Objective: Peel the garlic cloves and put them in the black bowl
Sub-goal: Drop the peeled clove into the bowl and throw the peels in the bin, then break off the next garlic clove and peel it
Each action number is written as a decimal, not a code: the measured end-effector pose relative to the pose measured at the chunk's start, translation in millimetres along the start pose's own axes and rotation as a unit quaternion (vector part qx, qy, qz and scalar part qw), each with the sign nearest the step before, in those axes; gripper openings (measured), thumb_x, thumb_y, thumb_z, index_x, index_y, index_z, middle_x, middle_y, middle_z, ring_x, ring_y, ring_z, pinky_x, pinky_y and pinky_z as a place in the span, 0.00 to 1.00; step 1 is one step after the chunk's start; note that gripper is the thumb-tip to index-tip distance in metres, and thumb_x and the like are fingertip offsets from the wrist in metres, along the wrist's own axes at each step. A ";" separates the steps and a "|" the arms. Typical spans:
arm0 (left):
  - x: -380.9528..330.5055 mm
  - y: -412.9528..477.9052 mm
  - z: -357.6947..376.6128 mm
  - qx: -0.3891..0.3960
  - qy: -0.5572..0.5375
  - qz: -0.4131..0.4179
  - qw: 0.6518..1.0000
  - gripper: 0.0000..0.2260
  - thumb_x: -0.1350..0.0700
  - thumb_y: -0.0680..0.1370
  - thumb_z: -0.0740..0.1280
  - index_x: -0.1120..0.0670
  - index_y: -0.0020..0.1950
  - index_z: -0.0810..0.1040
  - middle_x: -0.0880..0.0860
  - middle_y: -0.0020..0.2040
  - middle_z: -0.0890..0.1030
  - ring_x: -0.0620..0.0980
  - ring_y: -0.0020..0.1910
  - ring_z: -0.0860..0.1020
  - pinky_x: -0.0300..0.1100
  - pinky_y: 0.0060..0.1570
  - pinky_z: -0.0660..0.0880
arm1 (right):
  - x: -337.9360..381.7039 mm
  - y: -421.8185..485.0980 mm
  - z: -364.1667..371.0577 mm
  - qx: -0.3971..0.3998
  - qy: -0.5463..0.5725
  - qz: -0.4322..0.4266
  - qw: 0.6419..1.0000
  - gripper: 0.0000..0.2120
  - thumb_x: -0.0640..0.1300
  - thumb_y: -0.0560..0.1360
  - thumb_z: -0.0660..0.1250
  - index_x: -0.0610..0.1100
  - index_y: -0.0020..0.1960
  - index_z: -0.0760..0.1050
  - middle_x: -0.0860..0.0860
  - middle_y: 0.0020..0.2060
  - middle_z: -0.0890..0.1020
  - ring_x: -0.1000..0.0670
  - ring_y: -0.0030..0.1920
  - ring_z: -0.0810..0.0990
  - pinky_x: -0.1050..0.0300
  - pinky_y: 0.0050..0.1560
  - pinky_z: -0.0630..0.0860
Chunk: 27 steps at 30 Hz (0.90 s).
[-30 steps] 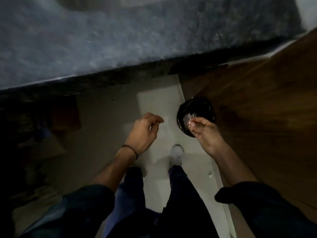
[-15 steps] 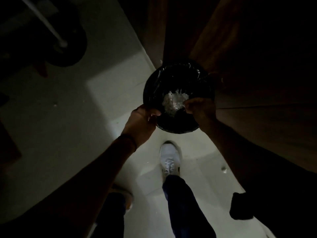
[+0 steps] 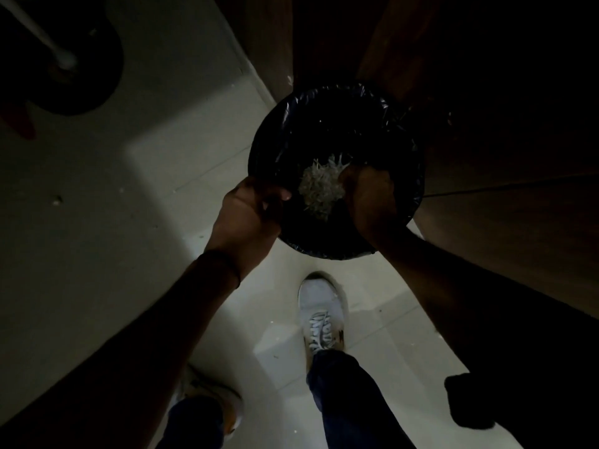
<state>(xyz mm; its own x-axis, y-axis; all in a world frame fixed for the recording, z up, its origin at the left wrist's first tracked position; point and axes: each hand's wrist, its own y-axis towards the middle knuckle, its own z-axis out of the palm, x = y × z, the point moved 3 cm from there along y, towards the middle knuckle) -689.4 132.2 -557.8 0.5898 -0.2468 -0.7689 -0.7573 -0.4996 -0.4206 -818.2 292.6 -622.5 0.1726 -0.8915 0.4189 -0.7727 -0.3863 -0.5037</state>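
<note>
Both hands have pushed further in over the black-lined bin (image 3: 324,95), which now looms closer than half a second ago. Pale papery scraps (image 3: 321,189) sit in a clump inside its mouth, touching the right hand (image 3: 369,199). That hand's fingers curl downward, but it is too dark to tell whether they grip. The left hand (image 3: 249,212) grips the bin's near rim. A white shoe (image 3: 321,309) stands below on the pale floor (image 3: 162,189), and a wooden cabinet (image 3: 486,222) stands to the right.
</note>
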 end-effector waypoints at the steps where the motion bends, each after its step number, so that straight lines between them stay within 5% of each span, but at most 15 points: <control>1: -2.4 -0.9 -1.4 0.002 0.009 0.003 1.000 0.08 0.65 0.79 0.66 0.55 0.50 0.83 0.46 0.49 0.81 0.36 0.42 0.79 0.26 0.38 0.73 | 0.1 -1.6 -0.7 -0.001 0.018 0.007 1.000 0.13 0.36 0.77 0.63 0.41 0.59 0.81 0.38 0.57 0.81 0.37 0.60 0.79 0.49 0.60 0.73; 7: -24.3 -11.8 -17.6 0.015 0.022 0.030 0.999 0.10 0.65 0.79 0.66 0.53 0.49 0.84 0.49 0.53 0.81 0.45 0.49 0.80 0.27 0.43 0.74 | 8.9 -14.2 -18.2 -0.018 0.063 0.015 0.998 0.11 0.41 0.79 0.65 0.39 0.54 0.84 0.39 0.52 0.84 0.38 0.55 0.81 0.51 0.60 0.76; 10: -37.3 -23.5 -31.7 0.019 0.020 0.048 0.998 0.11 0.66 0.78 0.66 0.53 0.49 0.84 0.49 0.53 0.82 0.43 0.49 0.80 0.29 0.47 0.75 | 14.7 -24.0 -30.1 -0.050 0.083 0.014 0.995 0.23 0.54 0.77 0.58 0.37 0.51 0.84 0.38 0.49 0.85 0.37 0.52 0.82 0.43 0.55 0.79; 13: -52.3 -41.9 -51.8 0.017 0.034 0.043 0.998 0.10 0.66 0.78 0.66 0.53 0.51 0.84 0.47 0.53 0.83 0.41 0.47 0.78 0.24 0.44 0.71 | 28.9 -38.5 -45.0 -0.057 0.108 0.040 0.992 0.10 0.38 0.78 0.65 0.35 0.52 0.83 0.37 0.50 0.85 0.37 0.54 0.82 0.42 0.57 0.78; 16: -70.2 -65.5 -73.7 0.020 0.031 0.038 0.999 0.10 0.66 0.79 0.66 0.53 0.52 0.84 0.47 0.53 0.83 0.44 0.48 0.79 0.24 0.44 0.70 | 47.7 -62.9 -69.3 -0.065 0.122 0.012 0.990 0.16 0.26 0.72 0.63 0.37 0.55 0.83 0.39 0.54 0.84 0.40 0.58 0.81 0.49 0.63 0.76; 22: -124.0 -132.0 -126.5 0.000 0.036 0.028 0.999 0.12 0.64 0.80 0.66 0.51 0.54 0.85 0.45 0.53 0.82 0.40 0.46 0.79 0.22 0.43 0.67 | 107.7 -144.8 -128.7 -0.019 0.251 0.015 0.968 0.12 0.32 0.74 0.64 0.42 0.50 0.84 0.47 0.45 0.83 0.47 0.48 0.81 0.51 0.54 0.78; 27: -168.6 -213.3 -200.6 -0.034 0.028 -0.001 0.999 0.11 0.64 0.80 0.65 0.52 0.56 0.84 0.49 0.55 0.82 0.44 0.48 0.79 0.22 0.46 0.68 | 196.9 -244.7 -177.7 0.037 0.363 0.008 0.931 0.12 0.28 0.75 0.65 0.42 0.49 0.83 0.44 0.44 0.85 0.48 0.47 0.83 0.51 0.55 0.79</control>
<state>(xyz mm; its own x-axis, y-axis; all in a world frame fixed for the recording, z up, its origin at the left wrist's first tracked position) -571.1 113.9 -241.8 0.6077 -0.2905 -0.7391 -0.7361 -0.5554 -0.3869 -703.7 253.6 -282.4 -0.3181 -0.5130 0.7973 -0.7223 -0.4136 -0.5543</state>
